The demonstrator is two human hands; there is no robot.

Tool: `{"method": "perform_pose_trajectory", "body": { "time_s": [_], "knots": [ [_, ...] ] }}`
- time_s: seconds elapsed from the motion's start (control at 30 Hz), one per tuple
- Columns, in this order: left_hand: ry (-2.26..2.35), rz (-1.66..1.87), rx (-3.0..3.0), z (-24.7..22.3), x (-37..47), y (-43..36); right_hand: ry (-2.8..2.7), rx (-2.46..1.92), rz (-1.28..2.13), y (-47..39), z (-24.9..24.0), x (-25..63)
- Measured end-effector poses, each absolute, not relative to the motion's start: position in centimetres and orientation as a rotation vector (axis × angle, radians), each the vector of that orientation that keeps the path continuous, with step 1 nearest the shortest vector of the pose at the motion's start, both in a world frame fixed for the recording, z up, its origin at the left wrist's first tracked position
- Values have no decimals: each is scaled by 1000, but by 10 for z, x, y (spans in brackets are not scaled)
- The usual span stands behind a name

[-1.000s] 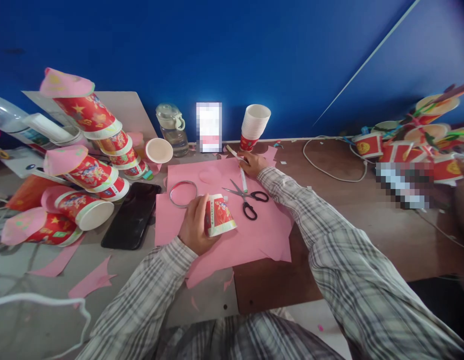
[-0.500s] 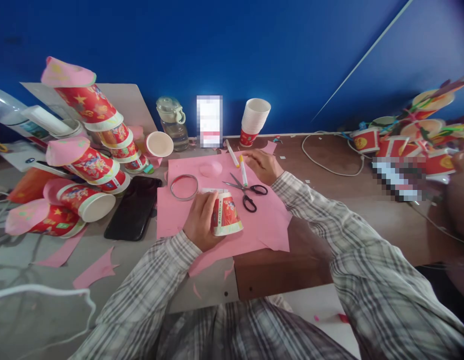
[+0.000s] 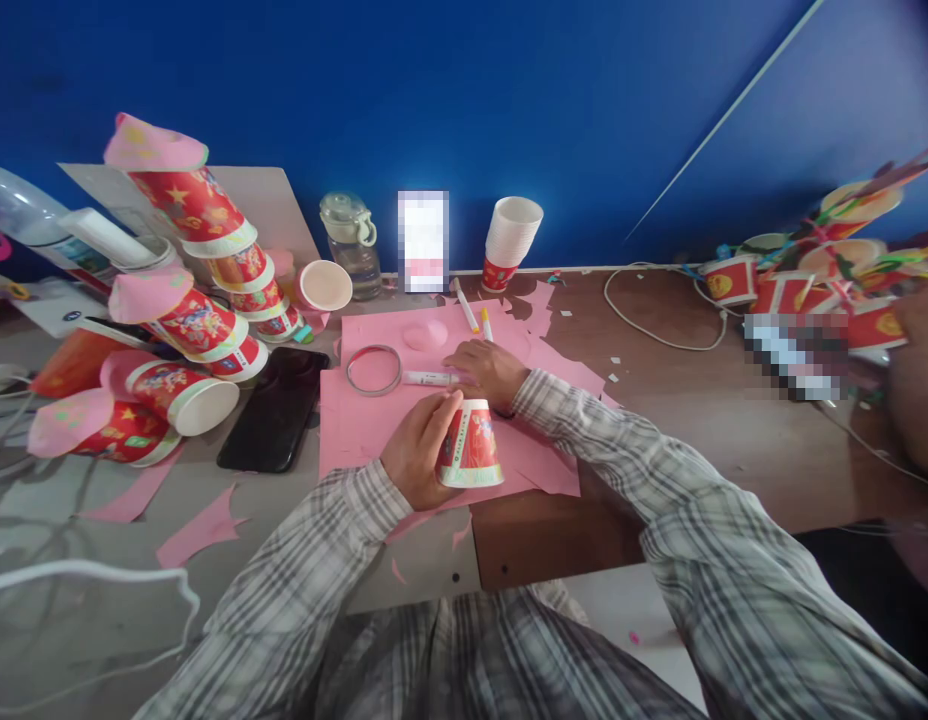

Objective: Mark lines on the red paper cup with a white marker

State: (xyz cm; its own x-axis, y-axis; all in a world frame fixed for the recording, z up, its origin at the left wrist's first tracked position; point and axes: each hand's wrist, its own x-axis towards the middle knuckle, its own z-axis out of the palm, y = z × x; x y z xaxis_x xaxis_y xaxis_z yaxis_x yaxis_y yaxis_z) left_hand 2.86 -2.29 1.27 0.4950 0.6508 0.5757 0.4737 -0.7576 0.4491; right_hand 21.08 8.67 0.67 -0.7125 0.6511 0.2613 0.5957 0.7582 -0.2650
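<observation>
My left hand (image 3: 421,452) is closed around the side of a red printed paper cup (image 3: 471,440), upside down with its pale, green-scribbled rim at the bottom. Beyond the cup, my right hand (image 3: 492,372) reaches over the pink paper (image 3: 366,430), fingers extended and slightly bent above the right end of a white labelled tube (image 3: 428,378). Whether the fingertips touch the tube is unclear. The scissors are hidden by this hand. A roll of tape (image 3: 373,392) lies left of the tube. Two markers, one of them a yellow-capped marker (image 3: 486,322), lie behind my right hand.
Decorated cup rockets (image 3: 201,215) stand and lie at left, by a black phone (image 3: 273,410). A water bottle (image 3: 351,250), a lit screen (image 3: 423,240) and a cup stack (image 3: 513,240) line the blue wall. Red cups (image 3: 734,280), a cable (image 3: 659,345) and another person's blurred arm (image 3: 918,370) are at right.
My right hand has come from the markers down and left, over the scissors to the tube's end. My left hand has shifted the cup slightly right and nearer, turning it more upright.
</observation>
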Motion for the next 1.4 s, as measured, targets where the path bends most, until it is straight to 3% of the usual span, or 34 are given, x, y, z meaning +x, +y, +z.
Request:
{"method": "perform_pose_trajectory", "body": {
  "time_s": [0.37,1.0,1.4],
  "knots": [
    [983,1067,2467,11,29,-26,-2648,-917,103,89,-16,207],
    [1008,1106,2471,10,28,-20,-2454,-1075,191,82,3,211],
    [1060,1103,2402,6,23,-13,-2084,-1631,263,85,11,247]
  ]
}}
